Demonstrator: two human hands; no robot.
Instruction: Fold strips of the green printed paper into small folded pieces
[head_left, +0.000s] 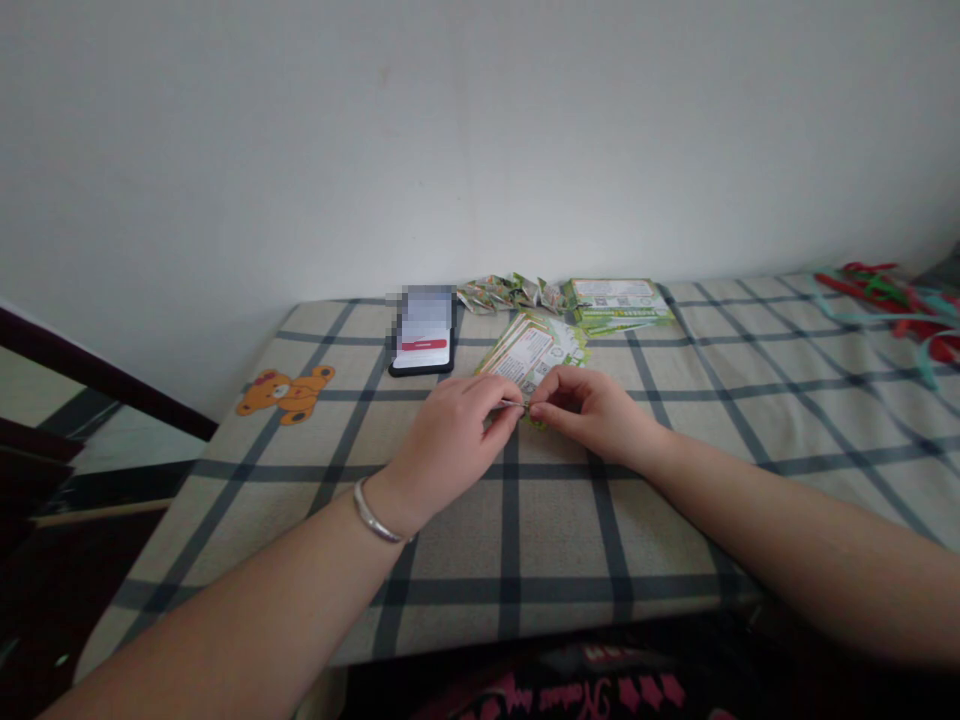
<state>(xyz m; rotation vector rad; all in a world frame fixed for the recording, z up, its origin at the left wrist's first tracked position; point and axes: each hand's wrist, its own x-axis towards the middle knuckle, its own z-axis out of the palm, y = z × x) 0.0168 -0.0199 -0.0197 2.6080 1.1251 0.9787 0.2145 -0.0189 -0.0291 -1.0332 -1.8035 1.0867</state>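
Observation:
My left hand point(457, 425) and my right hand point(592, 410) meet over the checked cloth, fingertips nearly touching. Each is closed in a pinch. Between them is a small thin piece point(509, 404), seen almost edge-on and mostly covered by the fingers; its kind cannot be made out. Just beyond the hands, a fanned stack of green and white printed cards point(529, 350) lies flat, its near part hidden by my fingers. Small crumpled green and silver packets point(510, 292) lie in a row behind the cards.
A phone point(424, 335) lies left of the cards. An orange bear cutout point(286, 395) lies near the table's left edge. More green printed packaging point(619, 303) is at the back, against the wall point(480, 140). Red and teal ribbons point(900, 310) lie far right on the checked tablecloth point(555, 530).

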